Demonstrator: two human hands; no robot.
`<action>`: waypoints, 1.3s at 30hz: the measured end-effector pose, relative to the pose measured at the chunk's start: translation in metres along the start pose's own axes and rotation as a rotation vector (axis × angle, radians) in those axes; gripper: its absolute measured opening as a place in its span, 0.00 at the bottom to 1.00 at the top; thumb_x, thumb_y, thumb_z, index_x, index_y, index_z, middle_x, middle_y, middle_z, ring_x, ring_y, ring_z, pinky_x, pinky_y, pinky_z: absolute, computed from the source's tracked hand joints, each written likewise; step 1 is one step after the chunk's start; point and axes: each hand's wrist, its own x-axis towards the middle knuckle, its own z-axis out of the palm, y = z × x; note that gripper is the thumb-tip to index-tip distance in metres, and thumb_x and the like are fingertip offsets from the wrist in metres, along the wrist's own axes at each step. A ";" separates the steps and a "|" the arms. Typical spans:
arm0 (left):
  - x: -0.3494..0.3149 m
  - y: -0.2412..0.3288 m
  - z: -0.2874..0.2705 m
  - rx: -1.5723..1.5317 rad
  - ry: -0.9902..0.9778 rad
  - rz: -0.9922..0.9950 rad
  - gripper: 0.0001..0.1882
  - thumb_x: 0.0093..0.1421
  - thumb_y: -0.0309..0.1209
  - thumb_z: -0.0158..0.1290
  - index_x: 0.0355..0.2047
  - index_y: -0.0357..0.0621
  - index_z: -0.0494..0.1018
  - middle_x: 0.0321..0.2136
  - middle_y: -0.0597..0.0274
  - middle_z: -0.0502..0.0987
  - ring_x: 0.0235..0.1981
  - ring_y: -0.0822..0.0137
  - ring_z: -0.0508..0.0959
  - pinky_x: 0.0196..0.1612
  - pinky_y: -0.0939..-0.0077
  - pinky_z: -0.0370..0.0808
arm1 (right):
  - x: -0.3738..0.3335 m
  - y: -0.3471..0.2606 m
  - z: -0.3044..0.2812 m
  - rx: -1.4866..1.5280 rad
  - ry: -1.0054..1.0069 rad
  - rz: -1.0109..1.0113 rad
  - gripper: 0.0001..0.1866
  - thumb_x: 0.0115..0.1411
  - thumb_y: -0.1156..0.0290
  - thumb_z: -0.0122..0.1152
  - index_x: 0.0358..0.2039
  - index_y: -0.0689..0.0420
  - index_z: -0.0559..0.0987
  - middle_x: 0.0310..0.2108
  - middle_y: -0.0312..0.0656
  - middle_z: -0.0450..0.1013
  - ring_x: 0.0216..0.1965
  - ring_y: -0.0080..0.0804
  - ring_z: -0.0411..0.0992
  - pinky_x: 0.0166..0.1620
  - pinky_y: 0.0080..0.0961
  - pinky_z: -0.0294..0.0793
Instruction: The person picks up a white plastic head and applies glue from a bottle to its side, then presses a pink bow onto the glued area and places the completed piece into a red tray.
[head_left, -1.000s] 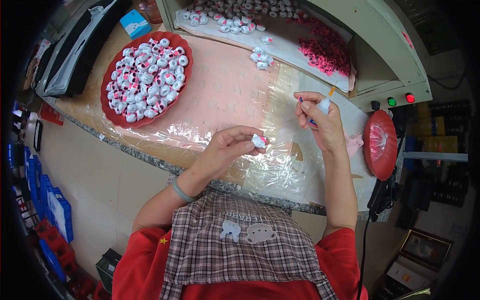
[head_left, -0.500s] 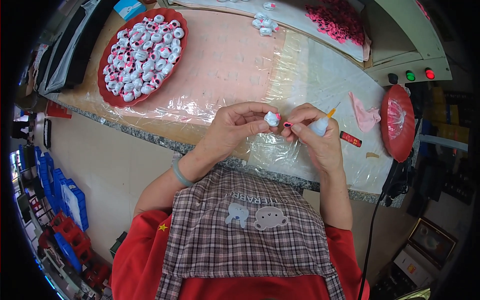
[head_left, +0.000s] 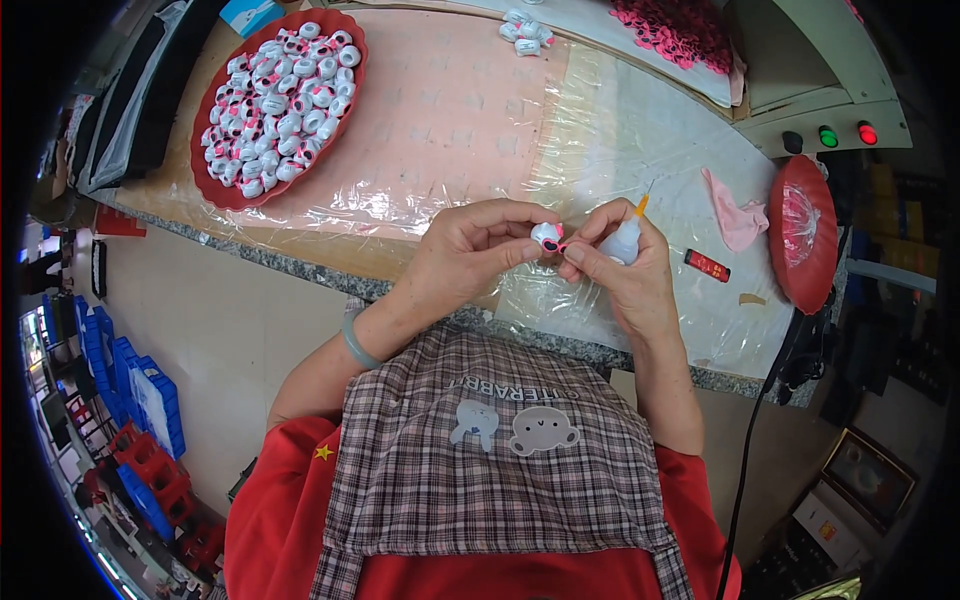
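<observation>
Between the thumb and fingers of my left hand point(head_left: 465, 245) is a small white figurine head point(head_left: 543, 231) with a pink bow. My right hand point(head_left: 637, 278) pinches a tiny pair of pink-rimmed dark glasses point(head_left: 554, 246) against the front of that head. A squeeze bottle point(head_left: 622, 242), pale and tipped with an orange needle nozzle, is also tucked in my right hand, its needle pointing up and away. Both hands are closed and meet just above the plastic-covered table. Fingers partly hide the figurine and the bottle.
A red scalloped tray point(head_left: 362, 70) at far left holds many white heads with glasses. Several white pieces point(head_left: 526, 32) sit at the back, near a pink pile point(head_left: 675, 35). Rightward lie a pink cloth point(head_left: 738, 215), a red-and-black tube point(head_left: 707, 265) and a red dish point(head_left: 822, 240).
My right hand has brought the glasses left onto the figurine head, where they were apart before. The bottle has tilted more upright. The whole view has shifted slightly.
</observation>
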 end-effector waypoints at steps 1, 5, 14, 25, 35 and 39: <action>0.000 0.000 0.000 0.003 -0.003 0.005 0.16 0.59 0.19 0.52 0.48 0.33 0.72 0.41 0.58 0.77 0.42 0.71 0.78 0.48 0.79 0.76 | 0.000 0.001 0.000 0.006 0.009 0.007 0.09 0.54 0.83 0.62 0.32 0.63 0.71 0.28 0.41 0.73 0.28 0.25 0.75 0.31 0.19 0.77; 0.000 -0.001 0.001 0.025 -0.007 0.026 0.15 0.59 0.19 0.53 0.48 0.34 0.72 0.40 0.58 0.78 0.42 0.70 0.78 0.47 0.78 0.76 | -0.002 0.003 0.002 0.009 0.048 0.026 0.09 0.54 0.83 0.62 0.33 0.63 0.71 0.28 0.41 0.73 0.28 0.25 0.76 0.31 0.18 0.77; -0.002 -0.005 0.001 0.174 0.031 0.079 0.15 0.58 0.20 0.55 0.46 0.34 0.73 0.39 0.58 0.78 0.40 0.71 0.78 0.46 0.77 0.77 | -0.005 0.007 0.019 -0.176 0.195 -0.012 0.08 0.53 0.83 0.62 0.30 0.63 0.71 0.26 0.38 0.73 0.28 0.22 0.75 0.31 0.17 0.77; -0.003 -0.011 0.002 0.170 0.072 0.095 0.12 0.60 0.22 0.53 0.44 0.35 0.73 0.37 0.58 0.79 0.40 0.71 0.78 0.44 0.79 0.76 | -0.006 0.016 0.023 -0.408 0.265 -0.096 0.11 0.50 0.79 0.67 0.32 0.60 0.74 0.24 0.34 0.72 0.27 0.17 0.72 0.31 0.16 0.72; 0.000 -0.016 0.000 -0.017 0.059 0.049 0.12 0.62 0.22 0.50 0.46 0.32 0.69 0.41 0.56 0.77 0.44 0.71 0.76 0.48 0.79 0.74 | 0.002 0.025 0.027 -0.275 0.263 -0.126 0.12 0.51 0.80 0.67 0.34 0.60 0.73 0.24 0.32 0.71 0.24 0.15 0.68 0.26 0.14 0.69; 0.000 -0.014 -0.002 -0.066 0.086 0.037 0.13 0.62 0.21 0.49 0.48 0.33 0.68 0.41 0.56 0.77 0.43 0.70 0.77 0.48 0.77 0.74 | 0.002 0.019 0.032 -0.242 0.243 -0.136 0.11 0.52 0.80 0.65 0.34 0.60 0.72 0.23 0.33 0.70 0.23 0.14 0.68 0.23 0.14 0.67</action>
